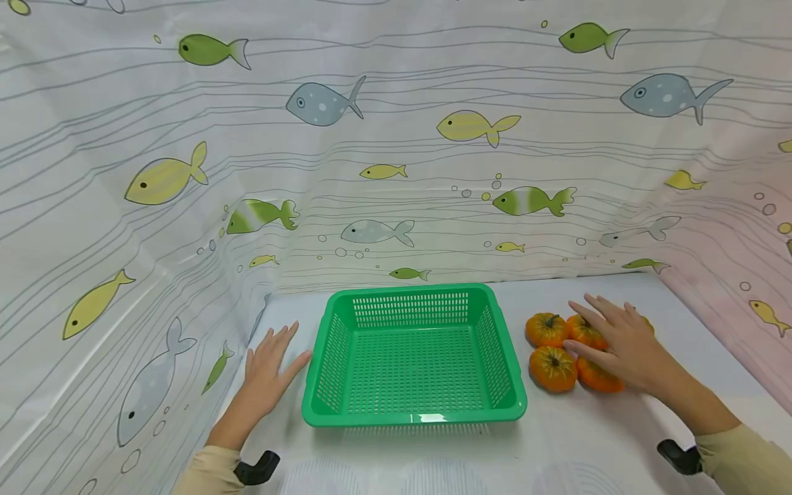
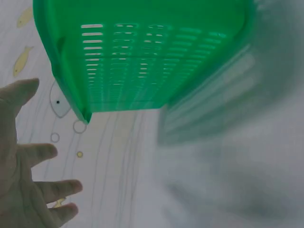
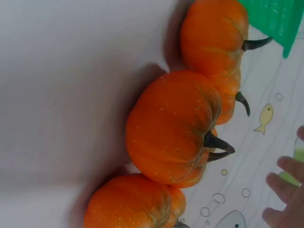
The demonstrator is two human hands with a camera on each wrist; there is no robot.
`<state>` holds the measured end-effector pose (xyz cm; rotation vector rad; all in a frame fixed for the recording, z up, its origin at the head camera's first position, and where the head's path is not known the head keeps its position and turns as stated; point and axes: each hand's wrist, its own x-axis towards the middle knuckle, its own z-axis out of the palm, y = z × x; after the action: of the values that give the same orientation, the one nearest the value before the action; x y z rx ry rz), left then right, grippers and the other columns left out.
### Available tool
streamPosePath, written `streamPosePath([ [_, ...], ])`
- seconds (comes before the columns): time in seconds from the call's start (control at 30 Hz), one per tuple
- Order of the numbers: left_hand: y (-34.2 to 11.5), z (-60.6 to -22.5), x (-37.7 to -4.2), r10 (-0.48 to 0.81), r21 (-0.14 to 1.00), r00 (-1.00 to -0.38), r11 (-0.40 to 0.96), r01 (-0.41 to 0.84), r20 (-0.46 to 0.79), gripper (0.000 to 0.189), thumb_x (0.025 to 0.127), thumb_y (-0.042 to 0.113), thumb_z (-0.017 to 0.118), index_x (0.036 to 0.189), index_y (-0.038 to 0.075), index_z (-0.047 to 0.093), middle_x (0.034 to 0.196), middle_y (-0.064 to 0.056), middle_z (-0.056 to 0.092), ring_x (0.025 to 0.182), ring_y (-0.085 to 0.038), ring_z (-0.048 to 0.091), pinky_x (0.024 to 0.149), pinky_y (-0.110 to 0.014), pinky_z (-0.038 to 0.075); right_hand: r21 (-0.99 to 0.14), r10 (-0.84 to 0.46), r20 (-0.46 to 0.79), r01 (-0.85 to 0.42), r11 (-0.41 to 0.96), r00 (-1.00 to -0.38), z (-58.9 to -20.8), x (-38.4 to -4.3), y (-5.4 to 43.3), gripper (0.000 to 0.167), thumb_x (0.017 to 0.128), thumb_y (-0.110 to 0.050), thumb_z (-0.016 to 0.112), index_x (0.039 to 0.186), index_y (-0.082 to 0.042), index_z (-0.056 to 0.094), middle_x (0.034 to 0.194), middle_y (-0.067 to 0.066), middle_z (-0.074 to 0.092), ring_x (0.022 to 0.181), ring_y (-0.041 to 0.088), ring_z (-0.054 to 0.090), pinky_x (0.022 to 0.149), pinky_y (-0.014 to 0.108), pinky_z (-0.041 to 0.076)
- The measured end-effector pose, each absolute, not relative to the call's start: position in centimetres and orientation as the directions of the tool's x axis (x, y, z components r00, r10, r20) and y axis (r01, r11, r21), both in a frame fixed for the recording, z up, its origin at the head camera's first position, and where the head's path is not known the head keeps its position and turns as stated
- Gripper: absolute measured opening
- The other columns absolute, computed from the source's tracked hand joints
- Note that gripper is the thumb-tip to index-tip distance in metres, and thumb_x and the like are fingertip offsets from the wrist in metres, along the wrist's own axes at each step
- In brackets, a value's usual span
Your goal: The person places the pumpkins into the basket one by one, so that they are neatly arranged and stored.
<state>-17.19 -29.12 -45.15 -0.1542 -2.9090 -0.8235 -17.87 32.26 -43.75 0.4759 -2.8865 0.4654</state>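
A green plastic basket [image 1: 413, 416] with slotted walls stands in the middle, and nothing lies inside it. My left hand [image 1: 262, 378] is beside its left wall, fingers spread and holding nothing; in the left wrist view a gap shows between the fingers [image 2: 59, 190] and the basket [image 2: 137, 66]. To the basket's right, several small orange pumpkins [image 1: 553, 370] with dark stems are grouped close together. My right hand [image 1: 628, 347] hovers over this group with its fingers spread, covering part of it. In the right wrist view the pumpkins [image 3: 171, 128] sit apart from the fingertips [image 3: 282, 187].
The white surface [image 1: 402, 454] lies under everything. A fish-patterned sheet [image 1: 421, 206] rises behind it and along both sides. Black wrist straps or mounts [image 1: 256, 469] show at both sleeves.
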Motion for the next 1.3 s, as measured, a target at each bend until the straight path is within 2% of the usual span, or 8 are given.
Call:
streamPosePath([
  [0.17, -29.1, -45.4, -18.3, 0.039, 0.663, -0.997, 0.745, 0.077, 0.072, 0.068, 0.107, 0.047, 0.052, 0.16, 0.007, 0.036, 0.159, -0.025, 0.044, 0.149, -0.047, 0.037, 0.118, -0.072, 0.031, -0.367, -0.273, 0.144, -0.307, 0.878, -0.951, -43.9, -19.7, 32.4, 0.08, 0.096, -0.052, 0.069, 0.156, -0.006, 0.042, 0.154, 0.032, 0.045, 0.142, 0.055, 0.038, 0.118, 0.079, 0.015],
  [0.27, -28.9, -45.8, -18.9, 0.012, 0.744, -0.999, 0.667, 0.031, 0.031, 0.065, 0.106, 0.047, 0.056, 0.157, 0.008, 0.042, 0.149, -0.023, 0.055, 0.136, -0.04, 0.056, 0.108, -0.057, 0.052, -0.393, -0.263, 0.092, -0.278, 0.876, -0.96, -44.3, -21.0, 32.4, 0.086, 0.093, -0.055, 0.072, 0.155, -0.003, 0.043, 0.15, 0.033, 0.049, 0.141, 0.056, 0.04, 0.116, 0.079, 0.02],
  [0.37, -28.7, -46.1, -19.4, -0.028, 0.837, -0.999, 0.546, -0.035, -0.024, 0.063, 0.104, 0.045, 0.06, 0.154, 0.008, 0.046, 0.138, -0.021, 0.061, 0.116, -0.029, 0.069, 0.091, -0.038, 0.063, -0.41, -0.259, 0.042, -0.254, 0.876, -0.965, -44.9, -22.2, 32.3, 0.09, 0.089, -0.058, 0.076, 0.154, -0.003, 0.045, 0.149, 0.032, 0.05, 0.141, 0.056, 0.04, 0.116, 0.079, 0.02],
  [0.47, -28.4, -46.5, -19.9, -0.068, 0.907, -0.995, 0.41, -0.098, -0.077, 0.061, 0.102, 0.044, 0.064, 0.15, 0.009, 0.051, 0.13, -0.018, 0.067, 0.1, -0.016, 0.071, 0.08, -0.029, 0.063, -0.414, -0.269, 0.019, -0.253, 0.875, -0.963, -45.5, -23.3, 32.1, 0.091, 0.085, -0.059, 0.078, 0.151, -0.003, 0.05, 0.147, 0.031, 0.054, 0.14, 0.055, 0.042, 0.116, 0.079, 0.021],
  [0.57, -28.0, -46.9, -20.4, -0.084, 0.935, -0.989, 0.324, -0.142, -0.121, 0.059, 0.101, 0.044, 0.067, 0.148, 0.01, 0.054, 0.122, -0.01, 0.072, 0.092, -0.01, 0.069, 0.078, -0.027, 0.061, -0.41, -0.275, 0.011, -0.255, 0.876, -0.961, -46.0, -24.0, 31.9, 0.089, 0.083, -0.059, 0.08, 0.147, -0.002, 0.054, 0.144, 0.029, 0.058, 0.137, 0.053, 0.046, 0.116, 0.078, 0.021],
  [0.83, -27.2, -47.9, -21.3, -0.04, 0.959, -0.983, 0.216, -0.185, -0.18, 0.063, 0.099, 0.039, 0.07, 0.15, 0.006, 0.049, 0.118, -0.004, 0.073, 0.093, -0.01, 0.072, 0.08, -0.029, 0.062, -0.39, -0.274, -0.026, -0.242, 0.888, -0.962, -46.8, -24.8, 31.7, 0.089, 0.083, -0.06, 0.08, 0.144, 0.0, 0.056, 0.139, 0.03, 0.061, 0.133, 0.052, 0.051, 0.118, 0.077, 0.017],
  [1.13, -26.8, -48.4, -21.4, -0.002, 0.979, -0.982, 0.083, -0.188, -0.189, 0.058, 0.102, 0.03, 0.068, 0.149, 0.003, 0.048, 0.1, 0.008, 0.075, 0.084, -0.007, 0.075, 0.076, -0.026, 0.063, -0.387, -0.254, -0.028, -0.224, 0.895, -0.967, -47.3, -24.7, 32.2, 0.083, 0.084, -0.062, 0.078, 0.139, -0.001, 0.061, 0.13, 0.026, 0.067, 0.128, 0.053, 0.055, 0.115, 0.081, 0.017],
  [1.3, -26.8, -48.3, -21.5, 0.007, 0.983, -0.986, 0.076, -0.166, -0.167, 0.057, 0.103, 0.03, 0.067, 0.149, 0.003, 0.048, 0.102, 0.007, 0.075, 0.086, -0.008, 0.075, 0.077, -0.027, 0.064, -0.397, -0.236, -0.039, -0.201, 0.895, -0.971, -47.5, -24.8, 32.2, 0.084, 0.085, -0.064, 0.076, 0.14, -0.003, 0.061, 0.134, 0.027, 0.065, 0.134, 0.059, 0.046, 0.112, 0.083, 0.02],
])
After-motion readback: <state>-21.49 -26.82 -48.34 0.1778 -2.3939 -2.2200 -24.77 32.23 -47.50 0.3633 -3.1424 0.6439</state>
